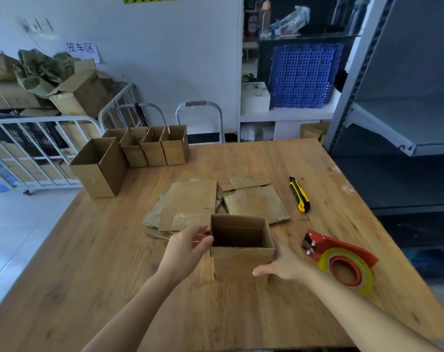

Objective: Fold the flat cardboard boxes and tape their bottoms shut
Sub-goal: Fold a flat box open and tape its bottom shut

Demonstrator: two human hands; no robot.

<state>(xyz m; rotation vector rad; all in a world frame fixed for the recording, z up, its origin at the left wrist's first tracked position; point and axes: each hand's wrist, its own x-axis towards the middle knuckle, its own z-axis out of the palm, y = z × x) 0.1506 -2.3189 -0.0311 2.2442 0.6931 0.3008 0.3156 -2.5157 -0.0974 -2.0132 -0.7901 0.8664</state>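
An upright cardboard box (237, 262) with an open top stands on the wooden table (89, 275) in front of me. My left hand (185, 246) holds its left side, thumb near the rim. Against the right side lies my right hand (282, 265), with the thumb across the front face near the bottom. A pile of flat cardboard boxes (190, 207) lies just behind it. The red tape dispenser (343, 262) with a roll of clear tape rests to the right of my right hand.
Several folded open boxes (152, 148) stand in a row at the table's far left, with a larger box (101, 168) beside them. A yellow and black utility knife (299, 194) lies right of the flat pile. Metal shelving (393, 123) stands at the right.
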